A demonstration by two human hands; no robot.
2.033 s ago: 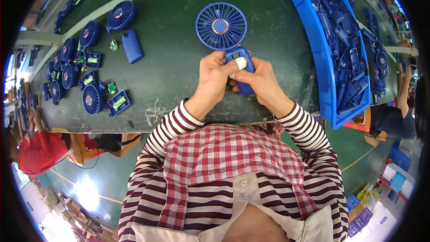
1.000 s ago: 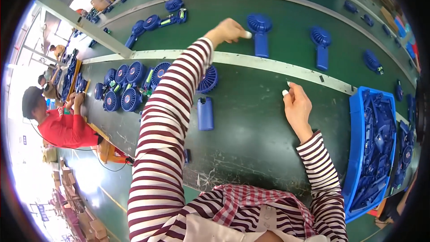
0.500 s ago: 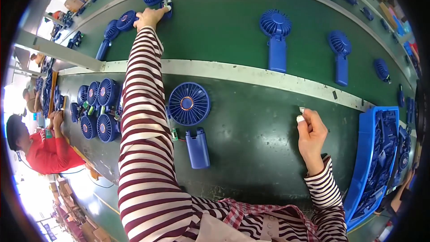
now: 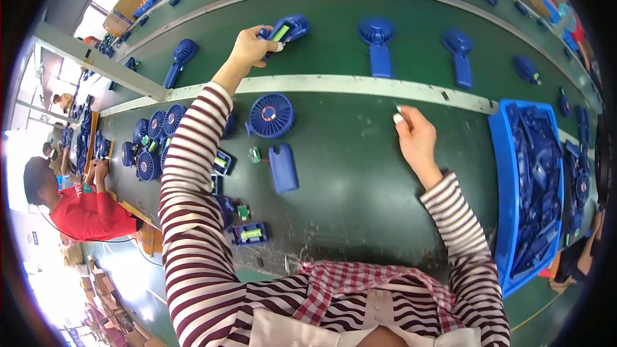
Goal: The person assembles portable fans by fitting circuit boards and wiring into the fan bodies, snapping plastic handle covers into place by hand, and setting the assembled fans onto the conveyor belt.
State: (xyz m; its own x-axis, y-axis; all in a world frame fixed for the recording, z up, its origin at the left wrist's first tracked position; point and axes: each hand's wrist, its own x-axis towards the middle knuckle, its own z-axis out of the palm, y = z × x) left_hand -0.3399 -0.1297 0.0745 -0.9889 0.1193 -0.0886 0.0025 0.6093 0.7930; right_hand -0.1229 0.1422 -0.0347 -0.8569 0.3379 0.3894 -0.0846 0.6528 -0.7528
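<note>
My left hand is closed around a blue handheld fan over the green belt. That fan's handle is uncovered, and a green battery shows in it. My right hand hovers over the near worktop, fingers curled, with white covers on the thumb and a fingertip; whatever is in it, if anything, is hidden. Between my arms lie a round blue fan head, a blue handle shell and a small green circuit board. By my left forearm rests an open handle part with a battery inside.
Several fan heads are grouped at the left. Finished-looking fans lie along the belt, beyond a pale metal rail. A blue bin full of blue parts stands at the right. A person in red works at the left.
My left hand has come right along the belt and now carries a handheld fan lifted from there. The view has shifted, uncovering parts beside my left forearm. My right hand stays curled.
</note>
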